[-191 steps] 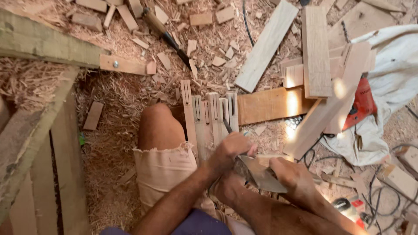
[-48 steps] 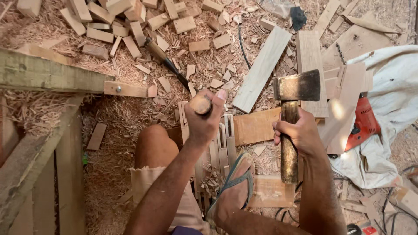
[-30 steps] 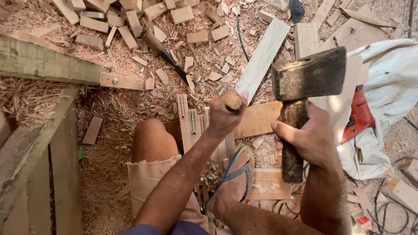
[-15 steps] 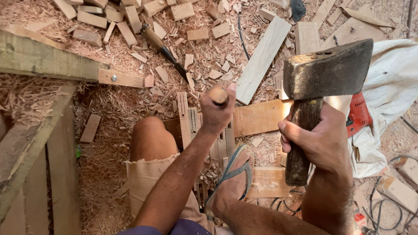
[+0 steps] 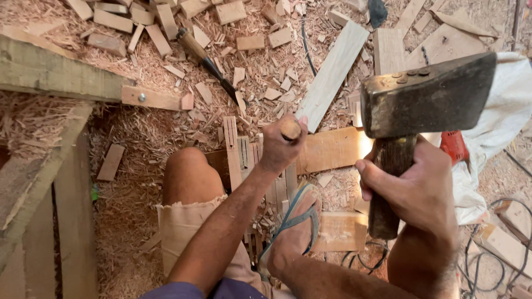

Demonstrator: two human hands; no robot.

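My right hand (image 5: pixel 417 182) grips the wooden handle of a heavy metal-headed axe (image 5: pixel 426 101), held raised and close to the camera at the right. My left hand (image 5: pixel 280 145) is closed around the round wooden handle of a chisel (image 5: pixel 290 130), held upright over a notched wooden strip (image 5: pixel 231 148) lying on the ground. My sandalled foot (image 5: pixel 293 227) presses on the wood just below. My bare knee (image 5: pixel 187 173) is to the left of the strip.
Wood shavings and many small offcut blocks cover the ground. A long pale plank (image 5: pixel 331 74) lies diagonally above. Another chisel (image 5: pixel 206 62) lies at upper left. A wooden frame (image 5: pixel 55 83) is at left, a white cloth (image 5: pixel 499 149) and a red tool (image 5: pixel 454 145) at right, cables (image 5: pixel 487 266) at lower right.
The axe has risen higher and nearer the camera over the last second. My left hand keeps the chisel upright on the strip, shifted slightly right.
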